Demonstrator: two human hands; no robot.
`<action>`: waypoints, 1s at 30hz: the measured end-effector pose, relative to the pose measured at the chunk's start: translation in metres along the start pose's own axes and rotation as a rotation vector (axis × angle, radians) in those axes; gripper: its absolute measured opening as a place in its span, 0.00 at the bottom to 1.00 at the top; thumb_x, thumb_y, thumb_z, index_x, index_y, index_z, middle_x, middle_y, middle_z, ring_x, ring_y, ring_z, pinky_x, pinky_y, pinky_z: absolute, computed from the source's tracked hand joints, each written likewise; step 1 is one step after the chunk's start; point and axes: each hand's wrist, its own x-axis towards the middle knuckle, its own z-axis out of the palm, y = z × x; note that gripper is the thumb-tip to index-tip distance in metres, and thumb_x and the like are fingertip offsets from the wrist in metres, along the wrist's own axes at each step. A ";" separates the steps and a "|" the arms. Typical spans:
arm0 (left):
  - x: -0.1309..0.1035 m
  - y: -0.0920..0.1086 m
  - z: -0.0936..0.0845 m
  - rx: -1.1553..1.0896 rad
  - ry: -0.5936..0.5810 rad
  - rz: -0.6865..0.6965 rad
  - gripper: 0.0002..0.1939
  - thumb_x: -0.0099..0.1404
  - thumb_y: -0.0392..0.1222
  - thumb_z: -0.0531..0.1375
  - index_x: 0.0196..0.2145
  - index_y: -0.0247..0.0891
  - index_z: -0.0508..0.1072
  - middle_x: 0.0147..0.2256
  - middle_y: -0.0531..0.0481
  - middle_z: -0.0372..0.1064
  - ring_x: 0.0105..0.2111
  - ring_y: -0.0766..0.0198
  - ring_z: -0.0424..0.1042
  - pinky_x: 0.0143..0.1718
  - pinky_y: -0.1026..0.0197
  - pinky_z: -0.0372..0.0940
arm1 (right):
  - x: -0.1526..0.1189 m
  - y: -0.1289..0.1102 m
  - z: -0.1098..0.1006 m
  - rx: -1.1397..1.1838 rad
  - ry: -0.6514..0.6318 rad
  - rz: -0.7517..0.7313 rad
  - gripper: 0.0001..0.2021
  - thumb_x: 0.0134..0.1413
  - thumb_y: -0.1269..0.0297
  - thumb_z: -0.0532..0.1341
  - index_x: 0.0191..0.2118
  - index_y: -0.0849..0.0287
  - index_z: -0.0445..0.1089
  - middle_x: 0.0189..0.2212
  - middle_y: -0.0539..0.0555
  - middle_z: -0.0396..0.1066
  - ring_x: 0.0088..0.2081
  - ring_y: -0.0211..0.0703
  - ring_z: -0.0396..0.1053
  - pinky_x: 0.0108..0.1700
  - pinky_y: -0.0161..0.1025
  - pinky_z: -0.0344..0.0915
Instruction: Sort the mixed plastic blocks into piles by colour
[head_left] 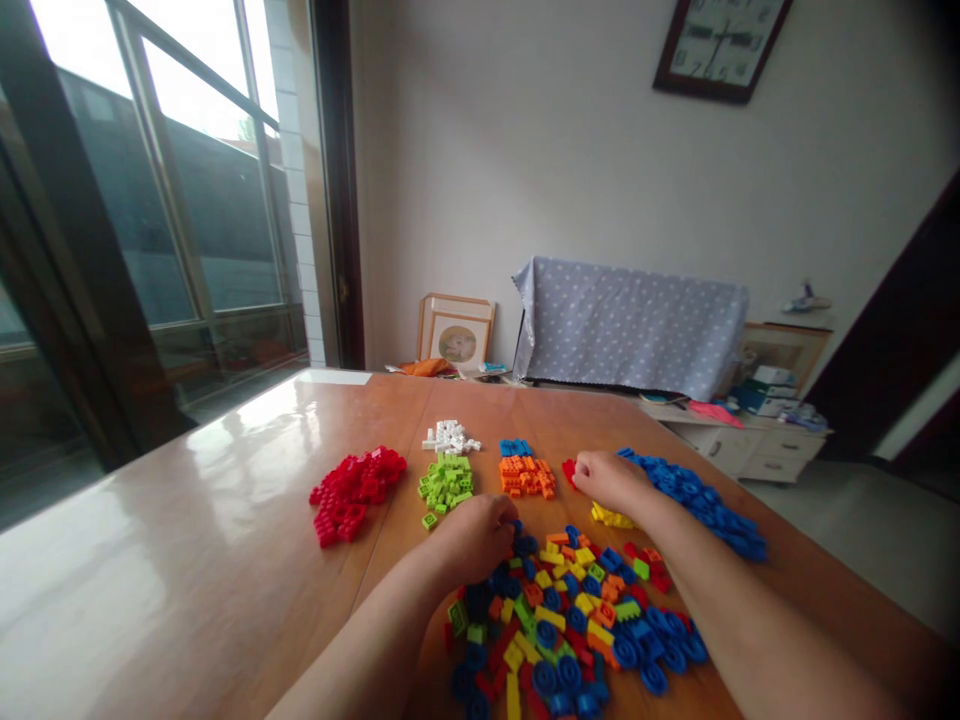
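My left hand [487,535] is at the far left edge of a mixed heap of building bricks [551,620], its fingers curled down. Whatever it may grip is hidden beneath the fingers. My right hand [611,480] reaches further out, with the fingertips pinched together beside a few red bricks [569,473]. What lies inside this pinch cannot be made out. Yellow bricks [612,516] show partly under the right hand. Just beyond the hands are orange bricks [525,477], light blue bricks [515,448] and lime green bricks [444,482].
A red brick pile [358,490] lies to the left on the wooden table [225,560]. White bricks [450,437] sit behind the green ones. A long blue brick pile [697,500] runs along the right side. Past the table stands something under a dotted grey cloth [630,325].
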 end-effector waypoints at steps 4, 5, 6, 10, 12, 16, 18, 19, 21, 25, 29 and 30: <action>0.001 -0.002 -0.003 -0.021 0.030 -0.040 0.14 0.64 0.36 0.53 0.41 0.39 0.77 0.41 0.46 0.78 0.39 0.58 0.75 0.37 0.63 0.63 | -0.027 0.000 -0.005 0.164 -0.063 -0.163 0.08 0.57 0.62 0.59 0.37 0.55 0.76 0.33 0.51 0.77 0.34 0.41 0.71 0.34 0.33 0.57; 0.001 -0.004 -0.004 -0.026 0.042 -0.054 0.15 0.64 0.35 0.53 0.42 0.39 0.77 0.42 0.45 0.78 0.40 0.58 0.75 0.38 0.63 0.64 | -0.035 -0.001 -0.006 0.224 -0.092 -0.229 0.09 0.56 0.62 0.59 0.39 0.55 0.76 0.34 0.51 0.77 0.35 0.41 0.71 0.35 0.33 0.58; 0.001 -0.005 -0.005 -0.030 0.053 -0.065 0.15 0.64 0.34 0.53 0.43 0.39 0.77 0.42 0.45 0.78 0.41 0.58 0.75 0.39 0.63 0.64 | -0.043 -0.002 -0.007 0.276 -0.117 -0.294 0.11 0.55 0.62 0.60 0.42 0.55 0.76 0.36 0.51 0.77 0.36 0.42 0.71 0.36 0.33 0.59; 0.000 -0.008 -0.009 -0.020 0.059 -0.097 0.17 0.62 0.33 0.53 0.44 0.38 0.76 0.43 0.45 0.77 0.41 0.58 0.75 0.38 0.64 0.65 | -0.067 -0.010 -0.007 0.259 -0.116 -0.413 0.14 0.56 0.59 0.62 0.47 0.52 0.76 0.43 0.54 0.76 0.45 0.48 0.71 0.46 0.37 0.61; -0.002 -0.006 -0.011 -0.007 0.040 -0.123 0.17 0.62 0.33 0.53 0.44 0.38 0.76 0.43 0.44 0.77 0.41 0.58 0.75 0.38 0.64 0.65 | -0.072 -0.015 -0.005 0.200 -0.092 -0.392 0.10 0.57 0.59 0.61 0.42 0.53 0.77 0.41 0.55 0.75 0.45 0.48 0.70 0.46 0.38 0.60; -0.006 0.004 -0.012 0.023 0.001 -0.126 0.16 0.62 0.35 0.53 0.43 0.38 0.77 0.42 0.45 0.78 0.39 0.58 0.74 0.35 0.64 0.64 | -0.070 -0.023 0.003 0.161 -0.059 -0.363 0.06 0.56 0.64 0.62 0.32 0.56 0.76 0.36 0.53 0.74 0.38 0.44 0.71 0.37 0.36 0.56; -0.007 0.007 -0.012 0.036 -0.008 -0.120 0.16 0.62 0.35 0.53 0.43 0.38 0.78 0.41 0.44 0.78 0.38 0.58 0.74 0.34 0.64 0.64 | -0.068 -0.024 0.006 0.165 -0.041 -0.361 0.05 0.54 0.64 0.63 0.30 0.56 0.76 0.34 0.52 0.73 0.37 0.43 0.70 0.35 0.36 0.54; -0.007 0.007 -0.011 0.038 -0.003 -0.125 0.16 0.62 0.35 0.53 0.43 0.38 0.78 0.41 0.44 0.78 0.38 0.58 0.74 0.34 0.64 0.64 | -0.066 -0.024 0.007 0.171 -0.032 -0.351 0.05 0.54 0.63 0.63 0.30 0.56 0.76 0.34 0.52 0.73 0.36 0.42 0.70 0.34 0.36 0.53; -0.007 0.006 -0.010 0.032 0.012 -0.136 0.17 0.62 0.35 0.53 0.44 0.39 0.77 0.41 0.44 0.78 0.38 0.58 0.74 0.33 0.64 0.63 | -0.062 -0.024 0.007 0.181 -0.014 -0.310 0.05 0.54 0.63 0.63 0.31 0.55 0.75 0.33 0.51 0.73 0.35 0.41 0.70 0.32 0.35 0.52; -0.006 0.001 -0.009 0.025 0.013 -0.127 0.17 0.60 0.35 0.54 0.45 0.39 0.77 0.41 0.45 0.77 0.37 0.59 0.74 0.31 0.65 0.62 | -0.045 -0.029 0.001 0.168 0.068 -0.224 0.07 0.57 0.62 0.60 0.34 0.55 0.75 0.33 0.51 0.74 0.34 0.40 0.69 0.33 0.35 0.51; -0.006 -0.002 -0.006 0.025 0.014 -0.103 0.17 0.61 0.36 0.54 0.44 0.40 0.77 0.39 0.46 0.78 0.36 0.59 0.74 0.31 0.64 0.61 | -0.018 -0.037 -0.002 0.129 0.127 -0.196 0.08 0.59 0.61 0.59 0.36 0.53 0.75 0.36 0.52 0.75 0.38 0.42 0.70 0.35 0.35 0.53; -0.006 -0.003 -0.006 0.025 0.016 -0.102 0.17 0.61 0.36 0.54 0.44 0.40 0.77 0.39 0.47 0.78 0.36 0.59 0.74 0.31 0.64 0.61 | -0.011 -0.039 -0.001 0.118 0.129 -0.188 0.08 0.59 0.61 0.59 0.37 0.53 0.76 0.37 0.52 0.76 0.38 0.42 0.71 0.35 0.36 0.53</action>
